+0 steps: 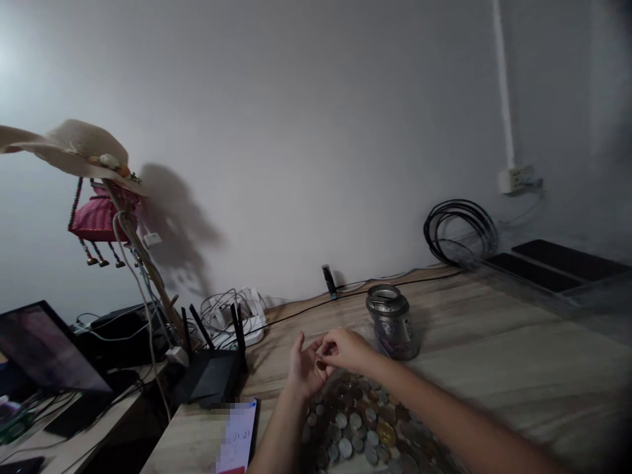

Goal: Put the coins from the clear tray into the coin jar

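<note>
The wall fills most of my head view, and the worktop runs up against it; I judge its far edge serves for parking things, which leaves the near part free for handling. On the left I see a screen on a separate surface, well apart from the hands. A hat sits atop a stand with a pink bag hanging just below it, probably to keep both off the worktop. At the right lie 2 black slabs, and near them a cable coil leans on the wall, wound, I suppose, for tidiness. The router sits near the worktop's left edge, antennas up.

The jar stands upright just beside the right hand, beyond the coins, which puts it within easy reach. The phone lies screen up near the left forearm, presumably so it can be read.

I have the left hand palm up, its thumb spread from the other fingers in a shallow cup, a good shape for keeping small pieces from dropping. The right hand's fingers are bunched over that palm; I cannot tell whether they pinch anything. The coins lie loosely overlapping on the worktop below the hands, and 1 brown coin shows at the left palm.
</note>
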Tool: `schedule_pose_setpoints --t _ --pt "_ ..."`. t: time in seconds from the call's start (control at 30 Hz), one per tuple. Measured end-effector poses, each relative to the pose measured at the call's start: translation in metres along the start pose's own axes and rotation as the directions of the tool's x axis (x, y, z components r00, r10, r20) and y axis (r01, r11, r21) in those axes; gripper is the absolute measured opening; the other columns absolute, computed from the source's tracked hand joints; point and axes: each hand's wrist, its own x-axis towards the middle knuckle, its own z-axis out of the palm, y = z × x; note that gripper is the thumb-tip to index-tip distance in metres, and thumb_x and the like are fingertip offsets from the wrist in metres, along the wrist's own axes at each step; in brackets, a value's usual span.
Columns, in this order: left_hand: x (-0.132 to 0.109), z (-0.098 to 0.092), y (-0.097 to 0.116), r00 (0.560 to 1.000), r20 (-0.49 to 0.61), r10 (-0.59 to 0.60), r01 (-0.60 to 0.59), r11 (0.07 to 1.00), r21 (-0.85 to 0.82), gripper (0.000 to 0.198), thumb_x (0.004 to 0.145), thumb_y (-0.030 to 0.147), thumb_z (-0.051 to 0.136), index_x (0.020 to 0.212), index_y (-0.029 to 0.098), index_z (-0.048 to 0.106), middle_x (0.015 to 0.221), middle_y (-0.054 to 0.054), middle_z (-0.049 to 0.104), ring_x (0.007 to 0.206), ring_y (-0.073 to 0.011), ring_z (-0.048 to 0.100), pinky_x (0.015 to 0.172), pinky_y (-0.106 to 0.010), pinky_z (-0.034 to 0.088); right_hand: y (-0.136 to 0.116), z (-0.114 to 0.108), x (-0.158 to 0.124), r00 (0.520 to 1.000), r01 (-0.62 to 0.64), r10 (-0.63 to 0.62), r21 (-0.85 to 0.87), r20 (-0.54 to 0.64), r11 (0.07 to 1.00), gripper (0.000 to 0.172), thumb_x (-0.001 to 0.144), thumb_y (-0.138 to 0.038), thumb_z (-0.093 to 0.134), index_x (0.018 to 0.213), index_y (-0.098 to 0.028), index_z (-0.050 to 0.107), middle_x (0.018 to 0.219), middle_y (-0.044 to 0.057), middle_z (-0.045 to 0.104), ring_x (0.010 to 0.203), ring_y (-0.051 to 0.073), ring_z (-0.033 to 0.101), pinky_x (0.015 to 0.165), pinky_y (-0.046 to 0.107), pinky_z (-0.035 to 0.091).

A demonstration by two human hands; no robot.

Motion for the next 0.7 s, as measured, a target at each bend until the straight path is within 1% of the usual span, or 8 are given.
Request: schedule_pose_setpoints --t 0.1,0.2,0.3,0.37,0.43,0.47,0.57,0.7 --pt "0.0 -0.001 0.001 1.0 -0.017 0.018 -0.018 1.0 -0.017 0.04 0.079 0.044 0.038 0.085 0.008 0.055 0.074 -0.01 0.062 0.063 -0.0135 0.058 0.065 -0.026 0.044 -0.006 0.0 -0.002 0.996 0.059 -0.066 -0.113 -0.059 0.992 0.021 0.074 -0.035 0.049 0.077 -0.023 0.067 0.073 0.002 0.064 0.067 0.013 0.055 0.056 0.022 0.034" --pt "0.001 -0.003 0.002 1.0 -0.005 0.008 -0.008 1.0 -0.02 0.04 0.078 0.043 0.041 0.088 0.008 0.055 0.079 -0.012 0.062 0.074 -0.016 0.059 0.071 -0.027 0.043 -0.008 -0.014 -0.004 0.956 0.119 -0.175 -0.236 -0.236 0.964 0.026 0.081 -0.026 0.04 0.075 -0.019 0.064 0.075 0.005 0.062 0.073 0.014 0.054 0.062 0.023 0.037" --pt "0.0 -0.004 0.002 0.999 0.045 -0.028 0.028 1.0 0.0 0.046 0.075 0.045 0.044 0.097 0.006 0.052 0.095 -0.019 0.059 0.09 -0.0221 0.057 0.076 -0.03 0.041 0.008 -0.048 -0.006 0.809 0.147 -0.28 -0.283 -0.517 0.948 0.027 0.084 -0.026 0.035 0.082 -0.019 0.061 0.083 0.006 0.06 0.083 0.015 0.051 0.073 0.026 0.037" --pt "0.0 -0.004 0.001 0.998 0.064 -0.025 0.024 1.0 0.007 0.048 0.075 0.045 0.044 0.101 0.006 0.051 0.1 -0.019 0.057 0.092 -0.0229 0.056 0.077 -0.03 0.04 0.031 -0.074 -0.008 0.7 0.062 -0.242 -0.281 -0.672 0.958 0.026 0.084 -0.028 0.037 0.087 -0.019 0.061 0.09 0.006 0.059 0.088 0.016 0.049 0.078 0.028 0.036" --pt "0.0 -0.004 0.001 0.997 0.07 -0.025 0.024 0.999 0.022 0.048 0.075 0.045 0.044 0.103 0.007 0.051 0.1 -0.018 0.058 0.091 -0.0222 0.056 0.076 -0.03 0.04 0.061 -0.094 -0.007 0.654 -0.077 -0.149 -0.262 -0.742 0.962 0.025 0.081 -0.03 0.041 0.083 -0.019 0.063 0.093 0.006 0.059 0.091 0.018 0.047 0.079 0.03 0.036" --pt "0.0 -0.004 0.001 0.997 0.074 -0.03 0.028 0.999 0.031 0.048 0.075 0.045 0.044 0.103 0.007 0.052 0.1 -0.018 0.058 0.09 -0.0219 0.057 0.076 -0.03 0.04 0.077 -0.101 -0.006 0.659 -0.137 -0.1 -0.25 -0.746 0.959 0.025 0.079 -0.031 0.043 0.079 -0.019 0.065 0.093 0.006 0.059 0.091 0.019 0.047 0.078 0.031 0.037" --pt "0.001 -0.005 0.001 0.996 0.08 -0.036 0.032 0.998 0.046 0.047 0.075 0.046 0.044 0.101 0.007 0.053 0.1 -0.018 0.059 0.089 -0.0216 0.057 0.076 -0.03 0.04 0.114 -0.108 -0.001 0.742 -0.224 0.027 -0.21 -0.67 0.952 0.024 0.074 -0.034 0.049 0.069 -0.02 0.067 0.09 0.005 0.061 0.089 0.019 0.049 0.078 0.031 0.038" --pt "0.002 -0.007 0.001 0.998 0.066 -0.025 0.022 0.999 0.042 0.047 0.075 0.044 0.044 0.101 0.007 0.054 0.099 -0.018 0.059 0.088 -0.0215 0.057 0.076 -0.03 0.04 0.134 -0.105 0.004 0.807 -0.24 0.108 -0.156 -0.581 0.958 0.025 0.071 -0.037 0.05 0.069 -0.02 0.068 0.088 0.004 0.064 0.083 0.018 0.053 0.079 0.03 0.037"
